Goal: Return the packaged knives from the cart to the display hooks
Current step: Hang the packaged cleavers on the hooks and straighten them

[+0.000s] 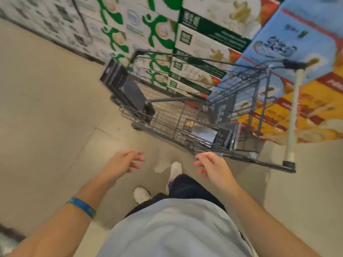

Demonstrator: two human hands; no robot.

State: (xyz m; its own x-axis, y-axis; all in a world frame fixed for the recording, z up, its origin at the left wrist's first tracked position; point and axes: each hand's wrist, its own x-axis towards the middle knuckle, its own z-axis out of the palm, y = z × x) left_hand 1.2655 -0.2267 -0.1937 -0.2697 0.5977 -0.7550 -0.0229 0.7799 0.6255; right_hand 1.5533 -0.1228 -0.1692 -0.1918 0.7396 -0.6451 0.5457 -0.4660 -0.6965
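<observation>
The packaged knives (128, 88) appear to be the dark, flat packs leaning on end against the far wall of the cart (246, 84), just above the middle of the frame. A second pack (201, 127) with a clear window lies lower in the basket, nearer the person. Blur hides any blades. Standing on end likely keeps the packs easy to lift out by their top edges.

The cart sits at centre right, close against stacked cartons (204, 39) that fill the top of the frame; its pale handle (295, 112) points to the right edge. No display hooks show.

The left hand (126, 161) and right hand (211, 164) hang at lower centre, apart from each other and short of the cart, fingers loose and spread, holding nothing. Both forearms reach forward, probably toward the basket.
</observation>
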